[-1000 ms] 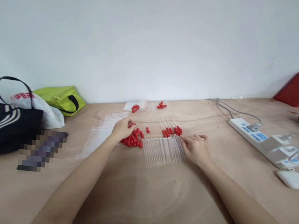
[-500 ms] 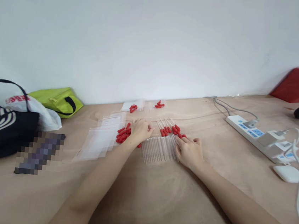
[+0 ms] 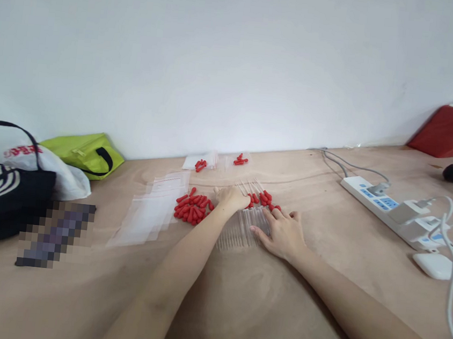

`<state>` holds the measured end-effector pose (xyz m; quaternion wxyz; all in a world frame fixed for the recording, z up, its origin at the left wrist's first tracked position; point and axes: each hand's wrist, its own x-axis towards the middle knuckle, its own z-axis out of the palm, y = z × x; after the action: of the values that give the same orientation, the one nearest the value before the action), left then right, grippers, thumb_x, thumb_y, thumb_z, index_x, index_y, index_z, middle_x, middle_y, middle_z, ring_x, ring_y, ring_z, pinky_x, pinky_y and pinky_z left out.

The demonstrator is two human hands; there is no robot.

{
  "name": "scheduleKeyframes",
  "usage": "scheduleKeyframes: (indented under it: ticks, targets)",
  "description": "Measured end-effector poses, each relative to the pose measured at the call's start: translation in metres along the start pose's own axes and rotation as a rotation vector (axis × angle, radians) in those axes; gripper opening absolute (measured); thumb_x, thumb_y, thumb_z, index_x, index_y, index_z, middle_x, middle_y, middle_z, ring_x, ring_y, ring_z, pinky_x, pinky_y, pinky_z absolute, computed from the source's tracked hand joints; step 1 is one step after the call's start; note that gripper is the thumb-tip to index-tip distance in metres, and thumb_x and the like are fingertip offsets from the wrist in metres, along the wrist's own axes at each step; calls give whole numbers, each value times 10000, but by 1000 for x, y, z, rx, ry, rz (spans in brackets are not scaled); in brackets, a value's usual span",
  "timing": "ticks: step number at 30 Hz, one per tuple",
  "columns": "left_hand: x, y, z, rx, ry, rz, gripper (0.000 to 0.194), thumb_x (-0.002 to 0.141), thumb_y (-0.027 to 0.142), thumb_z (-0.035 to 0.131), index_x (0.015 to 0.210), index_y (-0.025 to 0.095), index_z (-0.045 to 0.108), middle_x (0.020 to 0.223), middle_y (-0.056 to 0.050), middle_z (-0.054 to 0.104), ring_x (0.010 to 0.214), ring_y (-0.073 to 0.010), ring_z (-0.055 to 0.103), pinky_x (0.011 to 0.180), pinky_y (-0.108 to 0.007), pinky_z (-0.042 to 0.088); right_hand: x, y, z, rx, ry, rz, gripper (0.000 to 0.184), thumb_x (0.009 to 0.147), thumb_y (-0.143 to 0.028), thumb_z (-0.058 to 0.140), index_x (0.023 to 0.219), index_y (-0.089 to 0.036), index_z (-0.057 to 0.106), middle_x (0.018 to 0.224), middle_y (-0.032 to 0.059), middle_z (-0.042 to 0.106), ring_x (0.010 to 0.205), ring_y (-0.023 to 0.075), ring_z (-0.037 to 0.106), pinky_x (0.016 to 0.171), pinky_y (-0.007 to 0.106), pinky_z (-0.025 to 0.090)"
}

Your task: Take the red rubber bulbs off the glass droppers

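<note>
My left hand (image 3: 231,198) is curled beside the assembled droppers, over the far end of the glass tubes; its fingertips and anything in them are hidden. Bare glass tubes (image 3: 236,232) lie side by side in a row beneath it. Thumb and fingers apart, my right hand (image 3: 284,234) rests at the row's right end, its index fingertip by a red bulb. Beyond the row are glass droppers with red rubber bulbs (image 3: 265,198), their thin tips pointing to the wall. A heap of loose red rubber bulbs (image 3: 192,209) lies left of my left wrist.
Clear zip bags (image 3: 151,213) are fanned out left of the heap. By the wall are more bags with red bulbs (image 3: 200,165). On the right lie a white power strip (image 3: 384,207) with cables and a white charger (image 3: 437,265). A black bag (image 3: 8,206) and a green bag (image 3: 85,152) stand left.
My left hand has moved right, from the bulb heap to the droppers. My right hand has shifted slightly left and its thumb and fingers have spread; a red bulb now lies by its fingertips.
</note>
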<state>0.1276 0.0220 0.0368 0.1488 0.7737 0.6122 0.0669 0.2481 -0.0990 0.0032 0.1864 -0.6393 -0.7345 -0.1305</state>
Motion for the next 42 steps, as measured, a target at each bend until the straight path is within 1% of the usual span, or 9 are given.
scheduleKeyframes:
  ticks: [5,10,16,20,23,27,31,36,42]
  targets:
    - [-2,2,-9,66,-3,-80,268,643,427,523,630,192,652,761,-118,678,848,-302,597,845,-452,329,2,3,1,33,75,65,431,844,-496,326,964,-191,606,846,78,621,767,186,526,692,328,212]
    - [-27,-12,-27,180,137,-32,311,777,339,396,929,141,582,913,-157,643,872,-295,593,699,-374,419,6,13,5,151,203,148,331,845,-425,383,886,-209,630,780,45,604,743,164,522,698,317,239]
    - [-70,-43,-31,300,264,263,184,857,237,340,913,146,490,750,-74,619,665,-197,599,548,-273,417,7,12,1,243,478,16,363,802,-375,471,1102,-184,546,997,97,570,883,187,518,772,330,324]
    - [-86,-62,-16,224,505,631,174,876,224,340,803,159,485,727,-43,588,653,-157,576,572,-255,439,7,2,-7,170,485,-200,410,784,-391,514,1162,-231,502,1156,79,529,1058,213,458,932,398,244]
    - [-92,-68,-4,102,660,843,136,869,188,375,802,156,489,753,-44,594,688,-134,575,633,-240,457,7,-4,-6,147,453,-316,321,788,-390,524,1089,-280,548,1088,22,591,1059,199,465,994,459,116]
    - [-97,-68,4,24,779,946,38,824,163,476,801,167,507,758,-30,621,697,-125,569,684,-261,450,7,-8,1,168,456,-362,173,798,-326,538,953,-283,602,809,-40,659,948,151,519,1002,470,58]
    - [-100,-67,5,46,817,957,37,777,177,553,811,191,553,737,2,648,707,-132,571,769,-322,418,5,-10,7,168,451,-377,105,809,-271,524,857,-243,613,661,-53,626,838,122,534,995,462,78]
    - [-100,-66,8,61,777,892,138,793,254,541,912,207,595,891,-13,666,898,-184,559,885,-389,363,3,-15,7,159,445,-415,130,821,-251,480,811,-216,605,627,-41,598,775,110,525,989,448,105]
    - [-102,-72,16,29,704,904,150,835,268,480,784,215,611,873,18,676,941,-169,560,964,-411,289,-3,-17,8,175,513,-457,116,803,-208,487,798,-208,603,585,-56,571,749,106,528,979,463,134]
